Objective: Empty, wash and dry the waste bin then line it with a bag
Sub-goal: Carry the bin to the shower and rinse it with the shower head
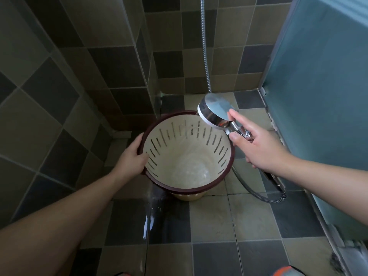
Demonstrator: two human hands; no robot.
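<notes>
A cream waste bin (185,156) with slotted walls and a dark red rim is held above the tiled shower floor, its mouth tilted toward me. Water pools in its bottom and spills from its near side. My left hand (133,156) grips the rim on the left, thumb inside. My right hand (258,146) holds the handle of a chrome shower head (216,112), which points down over the bin's far right edge.
The metal shower hose (205,46) hangs down the back wall and loops on the floor (262,198) at the right. Tiled walls close in at left and back. A frosted blue glass panel (318,96) stands at right. The floor is wet.
</notes>
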